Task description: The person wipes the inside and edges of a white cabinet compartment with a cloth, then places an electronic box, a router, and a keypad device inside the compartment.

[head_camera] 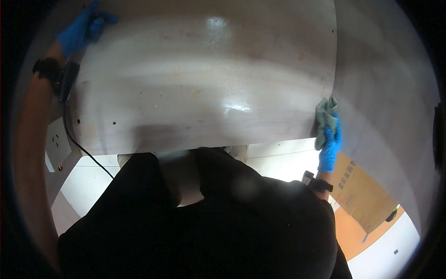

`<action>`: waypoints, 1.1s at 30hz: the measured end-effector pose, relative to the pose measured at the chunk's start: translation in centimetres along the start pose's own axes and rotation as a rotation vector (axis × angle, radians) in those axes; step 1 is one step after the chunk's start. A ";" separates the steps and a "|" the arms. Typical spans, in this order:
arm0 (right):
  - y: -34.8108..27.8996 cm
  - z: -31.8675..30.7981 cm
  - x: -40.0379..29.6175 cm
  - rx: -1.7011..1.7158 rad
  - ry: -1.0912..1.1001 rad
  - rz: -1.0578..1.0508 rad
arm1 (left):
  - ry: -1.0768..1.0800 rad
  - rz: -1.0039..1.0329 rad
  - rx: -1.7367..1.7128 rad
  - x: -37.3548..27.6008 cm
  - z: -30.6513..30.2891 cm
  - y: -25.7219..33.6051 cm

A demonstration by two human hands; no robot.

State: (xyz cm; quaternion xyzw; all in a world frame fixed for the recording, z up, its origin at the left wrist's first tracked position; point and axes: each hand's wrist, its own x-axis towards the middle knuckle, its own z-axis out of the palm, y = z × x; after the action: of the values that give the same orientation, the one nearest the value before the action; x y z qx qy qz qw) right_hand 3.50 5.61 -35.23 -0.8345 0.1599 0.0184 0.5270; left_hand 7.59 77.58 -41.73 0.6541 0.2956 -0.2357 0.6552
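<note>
A wide, pale board with faint brown stains and small dark holes lies before me. My left hand, in a blue glove, is at the board's far left edge with its fingers spread and nothing visible in it. Around my left wrist is a black band with a dark device, from which a black cable runs down. My right hand, also blue-gloved, grips a folded grey-green cloth at the board's near right corner, beside the right-hand panel.
A grey side panel rises along the right. Below it are a brown cardboard sheet bearing writing and an orange surface. A white socket plate sits on the left panel, above white floor tiles.
</note>
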 end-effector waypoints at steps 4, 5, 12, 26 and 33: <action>2.5 1.1 -0.7 0.057 0.011 0.013 | -0.021 -0.004 -0.026 -0.1 -0.4 0.3; 2.3 1.7 -0.7 0.161 0.025 0.062 | -0.015 -0.009 -0.019 -0.1 -0.5 0.1; -0.7 8.9 -5.9 0.032 -0.076 0.095 | -0.028 -0.022 0.078 -0.2 0.0 0.9; -9.8 29.1 -11.5 0.411 -1.103 0.010 | 0.093 0.004 -0.281 -1.7 4.6 1.2; -15.3 27.0 -7.6 0.897 -1.038 0.604 | 0.248 0.744 0.380 -12.5 20.3 4.6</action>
State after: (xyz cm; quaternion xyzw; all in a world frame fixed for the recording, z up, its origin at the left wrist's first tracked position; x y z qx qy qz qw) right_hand 4.40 37.43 -32.31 -0.3436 0.1050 0.4869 0.7962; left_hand 3.47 56.56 -30.40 0.8483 0.0675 0.0467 0.5231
